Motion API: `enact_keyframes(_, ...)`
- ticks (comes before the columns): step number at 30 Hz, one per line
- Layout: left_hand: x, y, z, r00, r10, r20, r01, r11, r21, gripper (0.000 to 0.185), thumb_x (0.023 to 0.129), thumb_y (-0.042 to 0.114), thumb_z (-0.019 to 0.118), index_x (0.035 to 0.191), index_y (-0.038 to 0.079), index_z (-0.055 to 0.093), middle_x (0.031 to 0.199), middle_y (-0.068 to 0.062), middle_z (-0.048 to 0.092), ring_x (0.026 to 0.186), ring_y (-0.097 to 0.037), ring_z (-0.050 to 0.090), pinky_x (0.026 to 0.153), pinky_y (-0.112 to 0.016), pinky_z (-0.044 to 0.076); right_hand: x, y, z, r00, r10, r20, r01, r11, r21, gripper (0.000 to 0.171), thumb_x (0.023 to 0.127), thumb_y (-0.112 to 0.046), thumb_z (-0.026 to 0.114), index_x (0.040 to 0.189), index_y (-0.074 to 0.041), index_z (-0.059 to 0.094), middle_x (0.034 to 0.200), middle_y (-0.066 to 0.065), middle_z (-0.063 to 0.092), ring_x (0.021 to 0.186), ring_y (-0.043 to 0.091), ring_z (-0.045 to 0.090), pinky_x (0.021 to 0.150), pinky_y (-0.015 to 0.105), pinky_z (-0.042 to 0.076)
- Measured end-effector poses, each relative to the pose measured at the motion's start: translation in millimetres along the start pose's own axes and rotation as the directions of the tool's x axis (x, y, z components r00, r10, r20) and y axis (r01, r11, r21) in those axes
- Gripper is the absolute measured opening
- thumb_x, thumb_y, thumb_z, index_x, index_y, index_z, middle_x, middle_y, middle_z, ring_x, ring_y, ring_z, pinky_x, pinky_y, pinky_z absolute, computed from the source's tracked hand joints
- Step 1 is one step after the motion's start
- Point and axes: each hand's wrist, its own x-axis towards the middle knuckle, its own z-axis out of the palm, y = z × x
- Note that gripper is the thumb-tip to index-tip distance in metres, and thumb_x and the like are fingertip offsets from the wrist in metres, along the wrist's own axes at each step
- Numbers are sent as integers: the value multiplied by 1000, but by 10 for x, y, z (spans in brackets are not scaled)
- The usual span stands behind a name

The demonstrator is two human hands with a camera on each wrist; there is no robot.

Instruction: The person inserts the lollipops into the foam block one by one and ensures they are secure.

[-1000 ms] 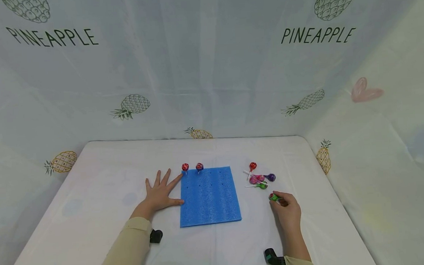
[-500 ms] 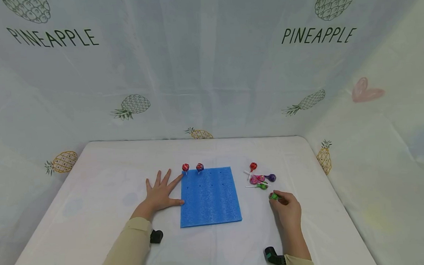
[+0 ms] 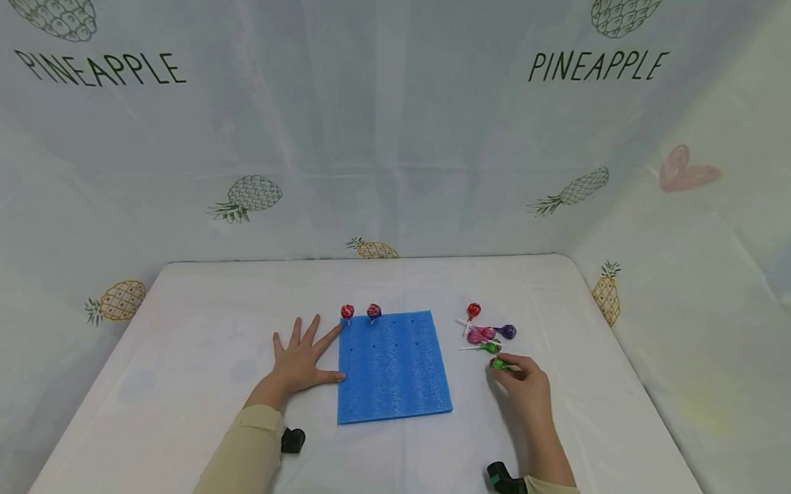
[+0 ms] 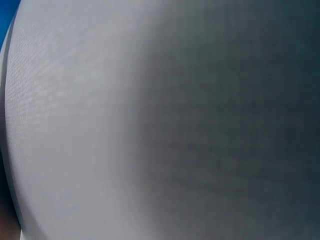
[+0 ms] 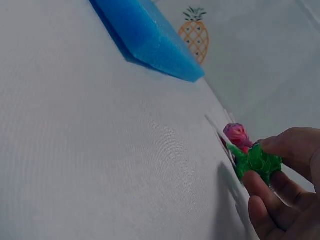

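My left hand (image 3: 297,366) lies with fingers spread on the table, its index fingertip and thumb at the left edge of a blue foam board (image 3: 393,375). Two lollipops, one red (image 3: 348,311) and one red and dark blue (image 3: 374,311), stand upright at the board's far left edge. Between the fingertips of my right hand (image 3: 528,390) a green-wrapped lollipop (image 5: 265,162) is pinched by its head, right of the board. In the left wrist view, mostly blurred white cloth shows.
Just beyond the right hand is a loose pile: a red lollipop (image 3: 473,310), pink ones (image 3: 480,335), a purple one (image 3: 506,331) and a green one (image 3: 491,347). Small holes in rows dot the board. Pineapple-printed cloth (image 3: 388,126) hangs behind the white table (image 3: 235,294).
My right hand has shifted slightly left with the green lollipop, whose head has turned between the fingers. My left hand and the board have stayed in place.
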Motion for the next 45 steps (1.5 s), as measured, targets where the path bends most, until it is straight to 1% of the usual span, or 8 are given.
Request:
enact_keyframes(7,3,-5,-4,1000,-7,0,7,1000,-11,101,72,76,64,154,28,29,160,-20,11,143,-52,-4,99,-78,-7,-58,-94,124,996,40,80,-49,992,120,33,87,-9,71,119,-5,68,121,12,60,87,14,65,68,21,50)
enact_keyframes(11,2,-8,-2,1000,-7,3,7,1000,-13,101,72,76,64,154,28,29,161,-20,10,143,-51,-4,99,-78,-7,-100,-152,190,995,-6,104,-14,981,194,31,87,-3,70,117,-1,68,118,13,60,85,11,67,70,21,52)
enact_keyframes(16,-6,2,-10,1000,-4,-1,4,1000,-11,101,72,75,65,154,28,30,161,-20,11,142,-52,-3,99,-78,-6,-124,-210,270,989,-72,127,32,955,296,29,84,5,69,113,4,69,113,15,63,80,8,68,71,22,54)
enact_keyframes(21,-14,24,-31,1000,-3,-3,3,1000,-13,100,73,74,66,154,27,30,160,-21,12,142,-52,-2,99,-78,-4,-133,-250,335,989,-92,115,55,954,295,26,84,4,70,110,1,71,108,14,66,80,10,69,70,22,53)
enact_keyframes(26,-4,24,-33,1000,-6,-1,6,1000,-12,101,72,75,65,154,28,30,160,-21,11,142,-52,-2,99,-78,-5,-111,-299,369,990,-93,106,59,955,290,27,83,2,72,110,-1,71,112,12,64,82,10,66,68,20,52)
enact_keyframes(34,14,-4,-10,1000,-13,9,13,1000,-8,102,71,76,64,154,29,29,161,-19,10,143,-51,-4,99,-78,-7,-62,-481,457,984,-129,123,86,947,311,36,80,2,78,115,0,69,113,11,61,89,17,61,68,19,52)
enact_keyframes(40,10,-12,-1,1000,-7,3,7,1000,-9,102,72,76,64,154,29,29,161,-19,10,143,-51,-4,99,-78,-7,-49,-613,545,980,-138,142,86,942,325,38,79,0,79,115,0,68,107,13,63,87,21,61,67,20,53)
enact_keyframes(45,12,-18,8,1000,-8,6,8,1000,-10,102,72,77,64,154,30,28,161,-19,10,143,-50,-5,99,-78,-7,-35,-686,615,982,-129,139,75,938,338,37,78,-1,81,113,-3,70,101,13,64,84,20,61,68,21,54)
